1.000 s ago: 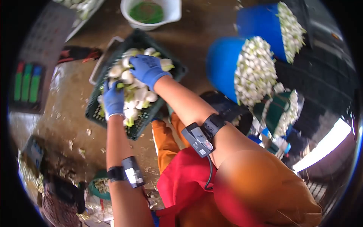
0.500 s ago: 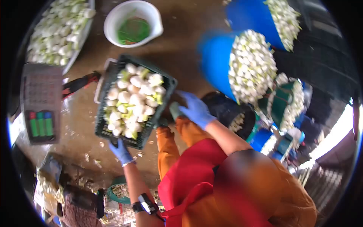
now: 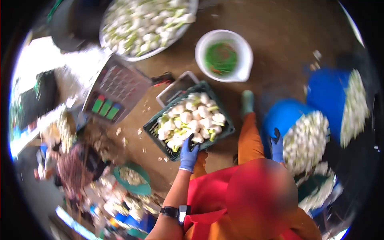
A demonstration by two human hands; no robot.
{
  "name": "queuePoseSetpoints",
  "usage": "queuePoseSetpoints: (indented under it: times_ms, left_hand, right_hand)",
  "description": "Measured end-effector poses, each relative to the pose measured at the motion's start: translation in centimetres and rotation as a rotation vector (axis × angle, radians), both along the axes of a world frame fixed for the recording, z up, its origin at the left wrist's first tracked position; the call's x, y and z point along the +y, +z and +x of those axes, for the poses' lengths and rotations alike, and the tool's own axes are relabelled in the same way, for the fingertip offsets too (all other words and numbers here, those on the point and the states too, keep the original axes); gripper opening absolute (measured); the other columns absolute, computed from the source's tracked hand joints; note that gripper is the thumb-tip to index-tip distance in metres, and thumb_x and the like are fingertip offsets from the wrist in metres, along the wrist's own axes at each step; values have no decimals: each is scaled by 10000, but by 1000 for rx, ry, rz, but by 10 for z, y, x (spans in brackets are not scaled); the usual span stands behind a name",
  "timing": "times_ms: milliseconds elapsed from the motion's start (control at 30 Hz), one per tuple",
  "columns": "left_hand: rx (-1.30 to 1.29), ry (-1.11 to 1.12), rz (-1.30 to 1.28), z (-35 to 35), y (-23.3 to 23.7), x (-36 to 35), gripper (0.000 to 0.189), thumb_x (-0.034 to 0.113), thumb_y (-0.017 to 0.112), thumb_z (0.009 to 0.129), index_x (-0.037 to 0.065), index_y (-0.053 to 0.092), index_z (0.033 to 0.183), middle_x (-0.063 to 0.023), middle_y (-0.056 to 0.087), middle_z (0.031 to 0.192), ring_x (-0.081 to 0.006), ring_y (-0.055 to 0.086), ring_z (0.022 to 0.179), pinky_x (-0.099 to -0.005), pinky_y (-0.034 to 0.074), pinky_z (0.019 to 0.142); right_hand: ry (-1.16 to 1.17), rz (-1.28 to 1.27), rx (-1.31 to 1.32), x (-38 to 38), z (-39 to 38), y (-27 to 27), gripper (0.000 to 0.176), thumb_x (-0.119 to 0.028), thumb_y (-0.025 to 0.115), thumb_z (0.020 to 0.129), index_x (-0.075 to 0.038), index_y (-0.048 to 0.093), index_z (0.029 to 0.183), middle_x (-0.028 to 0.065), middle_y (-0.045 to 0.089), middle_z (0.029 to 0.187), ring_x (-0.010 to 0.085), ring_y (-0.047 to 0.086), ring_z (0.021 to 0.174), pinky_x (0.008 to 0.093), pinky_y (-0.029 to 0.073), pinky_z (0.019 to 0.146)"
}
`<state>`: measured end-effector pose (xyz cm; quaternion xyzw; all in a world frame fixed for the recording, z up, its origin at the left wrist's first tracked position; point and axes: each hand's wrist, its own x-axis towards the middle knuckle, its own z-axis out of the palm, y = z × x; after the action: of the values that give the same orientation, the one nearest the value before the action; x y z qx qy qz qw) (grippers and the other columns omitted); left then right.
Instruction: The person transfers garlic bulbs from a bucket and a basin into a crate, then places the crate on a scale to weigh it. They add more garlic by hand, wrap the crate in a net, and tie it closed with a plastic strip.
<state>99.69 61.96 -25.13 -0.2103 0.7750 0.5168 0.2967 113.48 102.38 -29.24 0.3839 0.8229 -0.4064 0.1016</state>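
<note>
Crate (image 3: 214, 141): dark green, heaped with white bulbs (image 3: 192, 120); it sits low on the brown floor just right of the scale (image 3: 118, 86), one corner overlapping a metal tray (image 3: 176, 86) that lies against the scale's right edge.
Left hand (image 3: 189, 154): blue-gloved, on the crate rim farthest from the scale, fingers hooked over that edge and clamped on it.
Right hand (image 3: 277, 146): blue-gloved, well right of the scale and off the crate, beside a blue barrel (image 3: 280, 116) of more bulbs; fingers loosely extended, nothing in them as far as the blur allows.
Change: a second ago both hands lay on the heap of bulbs; half a second ago the left had dropped to the crate's edge and the right was already lifting away.
Reading: levelling the heap seems finished; with only one hand on the rim, the crate is probably being steadied or dragged, not lifted.
Also near: white bucket (image 3: 199, 60) with green contents, right of the scale and beyond the crate.
</note>
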Motion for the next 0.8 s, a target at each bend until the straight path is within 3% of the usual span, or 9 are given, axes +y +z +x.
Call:
queuePoseSetpoints:
  times_ms: [33, 67, 133, 267, 300, 400, 567, 667, 800]
  left_hand:
    - [11, 94, 1, -4, -3, 15, 538, 45, 655, 784, 64, 480, 1293, -96, 576, 1169, -204, 555, 963, -308, 457, 854]
    - [-84, 100, -39, -13, 0, 30, 541, -26, 594, 817, 46, 432, 1328, -83, 529, 1256, -175, 537, 1050, -294, 462, 893]
    - [-37, 262, 38, -17, -4, 63, 582, -34, 600, 810, 53, 406, 1352, -91, 511, 1275, -168, 526, 1061, -289, 454, 901]
    - [73, 274, 61, -28, 19, 131, 610, -10, 606, 792, 52, 395, 1360, -109, 485, 1305, -196, 510, 1125, -305, 432, 942]
    - [117, 274, 58, -25, 21, 142, 607, 59, 637, 783, 42, 409, 1345, -138, 494, 1289, -244, 504, 1145, -330, 418, 959]
    - [201, 320, 129, -30, 28, 161, 606, 144, 668, 777, 28, 430, 1322, -178, 498, 1274, -307, 478, 1191, -359, 393, 987]
    - [213, 364, 134, -32, 33, 139, 642, 141, 678, 753, 33, 415, 1329, -190, 498, 1266, -325, 480, 1176, -370, 391, 990]
    - [272, 406, 172, -21, 26, 109, 690, 91, 682, 711, 38, 402, 1340, -192, 475, 1291, -326, 463, 1200, -371, 381, 1005]
    - [200, 330, 131, -23, 26, 88, 749, 132, 700, 708, 39, 355, 1366, -210, 421, 1334, -351, 421, 1229, -385, 357, 1028]
  right_hand:
    - [87, -69, -119, 9, -33, 4, 644, -73, 645, 778, -78, 387, 1368, 164, 475, 1304, 267, 502, 1118, 334, 442, 885]
    - [214, -21, -146, 24, -45, -22, 706, -134, 679, 752, -73, 358, 1377, 197, 441, 1319, 343, 445, 1199, 380, 404, 966]
    - [471, 45, -136, 41, -112, -17, 752, -179, 698, 733, -78, 336, 1385, 214, 395, 1354, 393, 415, 1213, 407, 356, 1021]
    - [918, 397, -235, 70, -266, 36, 781, -240, 718, 717, -104, 342, 1388, 210, 326, 1410, 373, 378, 1250, 430, 337, 1031]
    - [1002, 490, -220, 71, -299, 51, 780, -247, 718, 713, -125, 347, 1388, 196, 324, 1416, 363, 365, 1262, 434, 333, 1032]
    - [1127, 624, -128, 59, -373, 100, 773, -253, 716, 707, -163, 359, 1387, 165, 325, 1424, 348, 349, 1275, 435, 329, 1032]
    - [1235, 617, -79, 28, -376, 128, 763, -253, 716, 701, -200, 375, 1381, 128, 324, 1435, 343, 348, 1276, 437, 338, 1027]
    - [1217, 581, -259, 9, -352, 120, 759, -264, 716, 705, -232, 374, 1382, 134, 317, 1438, 345, 343, 1285, 439, 342, 1032]
    - [1249, 535, -154, -16, -351, 94, 725, -306, 707, 717, -245, 393, 1367, 137, 306, 1445, 348, 349, 1286, 456, 352, 1028]
